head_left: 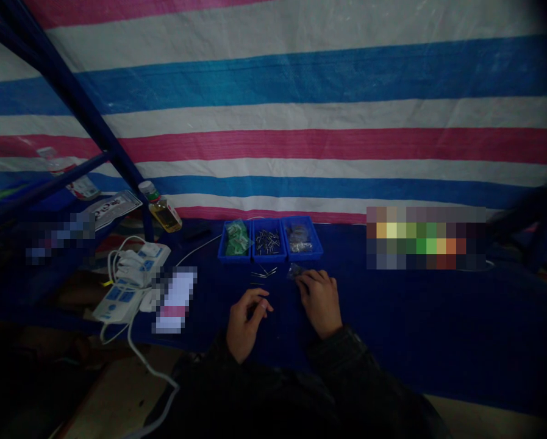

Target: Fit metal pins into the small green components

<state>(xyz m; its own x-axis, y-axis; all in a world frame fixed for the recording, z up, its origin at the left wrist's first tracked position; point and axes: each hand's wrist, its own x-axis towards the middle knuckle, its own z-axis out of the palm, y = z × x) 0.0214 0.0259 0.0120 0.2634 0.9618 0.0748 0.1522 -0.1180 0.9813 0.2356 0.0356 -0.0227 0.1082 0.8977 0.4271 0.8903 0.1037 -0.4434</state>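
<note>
My right hand (321, 302) has its fingertips closed on a small clear plastic bag (294, 270) lying at the front of the right-hand bin. Left of it, my left hand (247, 323) hovers low over the blue table with its fingers curled in toward the thumb; whatever may be between them is too small to make out. A few thin metal pins (264, 272) lie loose just beyond my left hand. Behind them stand three blue bins: one with green packets (237, 238), one with many short metal pieces (268, 241), one with clear bags (299, 238).
At left, white power strips (120, 299) with plugs and cables lie beside a blurred phone-like thing (177, 302). A bottle of yellow liquid (164, 212) leans near a blue metal frame (127, 167). A striped tarp (300, 143) hangs behind. A pixelated patch covers something at right.
</note>
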